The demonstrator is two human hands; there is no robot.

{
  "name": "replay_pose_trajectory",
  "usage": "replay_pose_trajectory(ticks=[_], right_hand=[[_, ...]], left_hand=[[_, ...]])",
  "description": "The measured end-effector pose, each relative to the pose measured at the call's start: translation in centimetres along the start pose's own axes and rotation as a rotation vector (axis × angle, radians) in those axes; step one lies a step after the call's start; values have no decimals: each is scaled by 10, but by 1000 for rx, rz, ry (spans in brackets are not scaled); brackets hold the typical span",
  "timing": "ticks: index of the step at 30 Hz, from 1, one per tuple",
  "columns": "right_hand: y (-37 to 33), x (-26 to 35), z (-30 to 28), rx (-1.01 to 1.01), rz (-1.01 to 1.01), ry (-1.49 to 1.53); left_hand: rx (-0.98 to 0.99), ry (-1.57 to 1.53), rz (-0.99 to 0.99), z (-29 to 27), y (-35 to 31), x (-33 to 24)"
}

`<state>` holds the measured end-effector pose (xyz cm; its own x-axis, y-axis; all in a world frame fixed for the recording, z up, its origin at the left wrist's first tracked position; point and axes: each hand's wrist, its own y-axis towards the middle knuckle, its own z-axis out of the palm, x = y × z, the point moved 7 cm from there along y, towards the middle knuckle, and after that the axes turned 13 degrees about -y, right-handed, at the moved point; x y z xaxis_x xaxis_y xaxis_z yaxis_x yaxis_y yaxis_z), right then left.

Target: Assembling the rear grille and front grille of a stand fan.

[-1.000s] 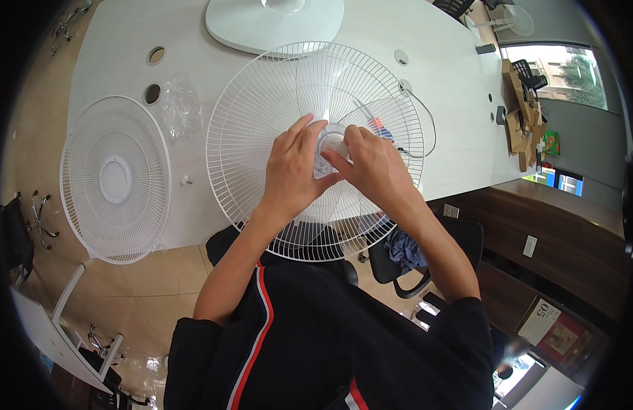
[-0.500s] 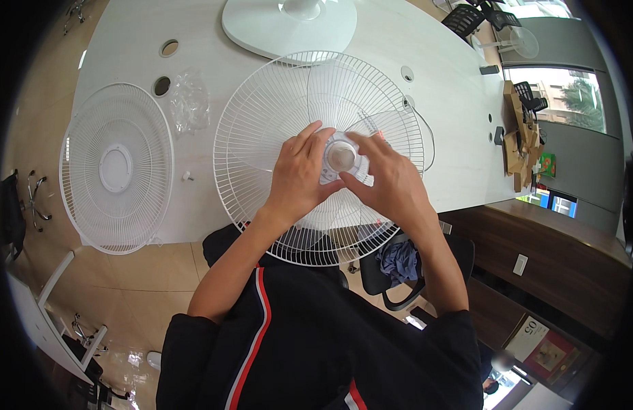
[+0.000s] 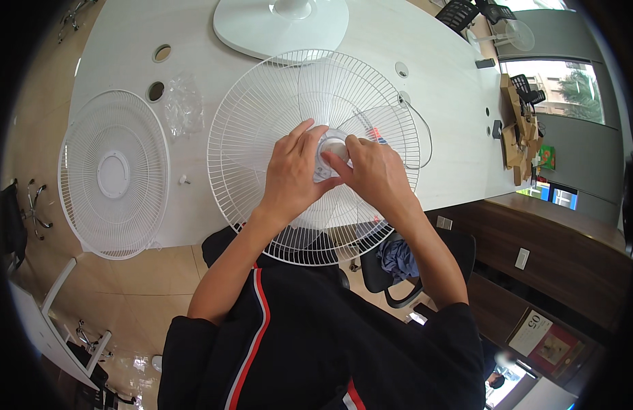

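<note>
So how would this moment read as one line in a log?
hands: left and right on round hub cap | under them: wire fan guard | on table: second guard, plastic bag

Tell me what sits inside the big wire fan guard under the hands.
Inside the wire fan guard lie clear fan blades around a round hub cap, which the left hand and right hand grip. The hands cover the hub's lower part.

Both hands cover most of the fan's centre hub (image 3: 332, 147) (its lower half hidden entirely).
</note>
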<state>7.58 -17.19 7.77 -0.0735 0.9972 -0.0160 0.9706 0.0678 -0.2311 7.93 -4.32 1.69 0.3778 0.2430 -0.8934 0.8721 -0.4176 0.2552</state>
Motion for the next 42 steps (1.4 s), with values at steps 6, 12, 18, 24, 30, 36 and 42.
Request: replay_pose_trajectory(ticks=[6,12,18,24,30,36,42], right_hand=[[-4,4,-3,-20,-76,27],[-8,10,-13,-72,-249,11],[-8,10,-11,70,-100,96],[-12,17,-14,-72,-222,43],[-11,13,-8,-18,-272,46],[-17,19,-15,-104,-333,105],[-16,0,-1,2,-19,136]], left_hand=[[20,3,-14,2,-2,4],[14,-3,13,-1,-2,1],[13,39,47,0,-3,3],[11,26,43,-1,-2,3],[8,16,20,-1,-3,1],[13,-6,19,-1,-5,1],[32,-22,-8,-1,-1,-2]])
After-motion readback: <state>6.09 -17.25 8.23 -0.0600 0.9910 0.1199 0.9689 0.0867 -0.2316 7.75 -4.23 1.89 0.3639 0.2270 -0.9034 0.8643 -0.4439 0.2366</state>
